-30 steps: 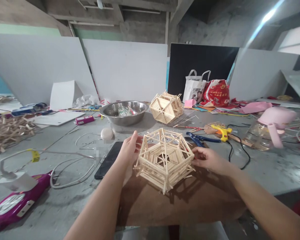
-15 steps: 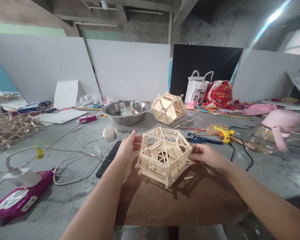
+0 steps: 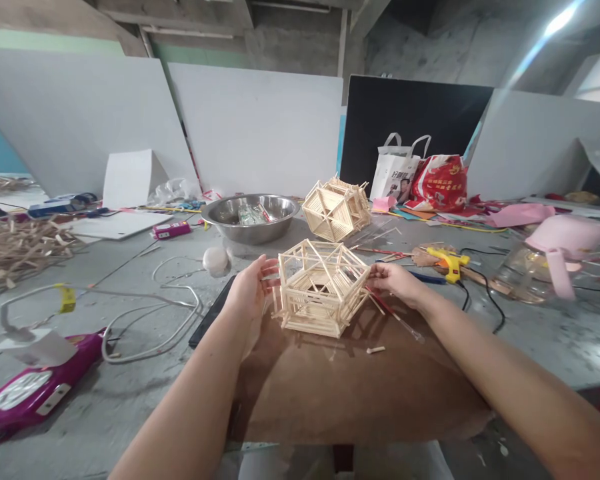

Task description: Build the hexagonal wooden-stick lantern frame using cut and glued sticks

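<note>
A hexagonal frame of thin wooden sticks (image 3: 325,290) stands on a brown board (image 3: 360,393) in front of me. My left hand (image 3: 253,287) grips its left side, thumb up and fingers curled against the sticks. At the right side my right hand (image 3: 397,283) pinches the frame near an upper corner; its fingertips are partly hidden. Below the right hand lies a thin red and clear stick (image 3: 397,317) beside loose wooden sticks. One short stick piece (image 3: 375,350) rests on the board nearer to me.
Behind the frame sit a second stick structure (image 3: 335,210) and a metal basin (image 3: 253,227). A yellow glue gun (image 3: 449,263) and a pink-lidded jug (image 3: 545,260) stand right. Left are a phone (image 3: 213,313), cables, a purple power strip (image 3: 35,387) and a stick pile (image 3: 20,253).
The stick frame has turned between both hands and shifted slightly away and left. The red and clear stick beneath the right hand has come into view. The camera view has tilted a little.
</note>
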Motion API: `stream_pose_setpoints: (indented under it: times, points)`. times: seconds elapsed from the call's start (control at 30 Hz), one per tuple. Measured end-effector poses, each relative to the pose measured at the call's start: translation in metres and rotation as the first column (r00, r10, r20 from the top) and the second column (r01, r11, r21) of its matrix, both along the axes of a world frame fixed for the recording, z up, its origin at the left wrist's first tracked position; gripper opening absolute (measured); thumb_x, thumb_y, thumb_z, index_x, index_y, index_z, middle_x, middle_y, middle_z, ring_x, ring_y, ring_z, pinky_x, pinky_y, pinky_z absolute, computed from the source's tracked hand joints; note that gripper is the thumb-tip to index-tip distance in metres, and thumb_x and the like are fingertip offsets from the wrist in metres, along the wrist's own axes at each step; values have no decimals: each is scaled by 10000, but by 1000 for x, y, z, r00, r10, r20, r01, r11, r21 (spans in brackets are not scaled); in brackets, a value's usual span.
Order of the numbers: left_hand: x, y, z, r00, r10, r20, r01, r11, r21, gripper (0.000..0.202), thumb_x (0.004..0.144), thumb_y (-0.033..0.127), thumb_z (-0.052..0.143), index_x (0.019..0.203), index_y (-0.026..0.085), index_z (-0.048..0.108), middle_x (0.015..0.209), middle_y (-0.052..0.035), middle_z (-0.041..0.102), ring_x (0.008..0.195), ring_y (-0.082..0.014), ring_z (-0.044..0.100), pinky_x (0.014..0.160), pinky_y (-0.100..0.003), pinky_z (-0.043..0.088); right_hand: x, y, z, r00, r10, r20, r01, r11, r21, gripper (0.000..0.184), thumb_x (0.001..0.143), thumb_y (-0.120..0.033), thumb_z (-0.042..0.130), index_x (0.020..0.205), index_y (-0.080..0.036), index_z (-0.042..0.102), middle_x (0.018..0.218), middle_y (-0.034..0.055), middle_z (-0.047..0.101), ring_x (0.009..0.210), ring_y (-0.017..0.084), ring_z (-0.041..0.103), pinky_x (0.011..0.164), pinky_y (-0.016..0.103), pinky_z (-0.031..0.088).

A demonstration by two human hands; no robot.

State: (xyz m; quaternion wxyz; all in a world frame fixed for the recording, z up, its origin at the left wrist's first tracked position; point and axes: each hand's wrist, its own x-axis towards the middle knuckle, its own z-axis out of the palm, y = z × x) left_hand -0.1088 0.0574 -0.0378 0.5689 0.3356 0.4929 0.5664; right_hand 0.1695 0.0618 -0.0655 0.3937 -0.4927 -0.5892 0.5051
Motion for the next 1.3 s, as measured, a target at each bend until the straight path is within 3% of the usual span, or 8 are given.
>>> stream_pose_setpoints:
  times: [0.4,0.67,0.8,0.9,1.03,1.13,1.2,1.3]
  points:
    - [-3,2,-7,988,1,-156,1,1000,8,219,570,293,583,727,140,572,638,13,550,426,-103,542,416,-209,348,0,29,-6,990,-107,93,92,984,153,302,540,-360,633,734,-145,551,676,-4,567,578,91,491,553,238,384]
    - [0,1,-3,926,220,-306,-195,975,110,154,569,246,576,682,142,583,609,20,542,417,-65,470,414,-192,328,27,-4,2,912,-269,308,176,938,299,178,654,-318,567,762,-176,564,734,10,575,662,133,493,642,275,370]
    - [-1,-3,8,785,555,-276,-418,803,426,81,629,197,528,695,165,562,549,53,463,460,-57,403,435,-184,328,26,-43,8,816,6,578,-163,962,220,180,722,-347,510,762,-185,577,689,7,583,626,138,511,596,263,375]
    - [1,-12,18,730,652,-202,-432,670,603,67,691,198,504,749,189,537,577,62,443,470,-58,387,453,-195,337,15,-64,4,702,186,687,-408,896,174,196,722,-330,529,831,-182,596,778,31,599,697,153,532,631,265,382]
    - [15,-39,24,644,746,-169,-307,454,836,90,710,162,513,784,196,550,625,50,458,469,-62,408,479,-219,337,1,-73,-5,573,245,782,-563,811,158,166,769,-301,486,806,-187,601,829,46,596,773,164,533,700,284,373]
    - [34,-64,21,529,751,-396,35,446,894,139,689,134,526,781,226,573,619,39,522,522,-89,458,540,-231,361,-2,-73,-6,577,223,786,-556,812,177,183,804,-277,437,754,-178,582,791,45,594,761,159,525,707,290,367]
    - [50,-78,13,558,552,-619,369,503,782,110,672,170,542,738,239,598,536,33,531,464,-98,455,496,-231,357,-3,-73,-4,645,233,728,-505,845,177,160,801,-271,439,756,-178,561,777,36,594,733,149,520,681,280,372]
    - [74,-87,-4,422,174,-890,677,592,437,126,702,226,540,786,241,632,590,-19,592,517,-130,514,497,-237,346,-3,-73,-1,800,315,511,-417,904,96,132,800,-273,436,764,-180,523,708,6,583,642,117,510,601,243,385]
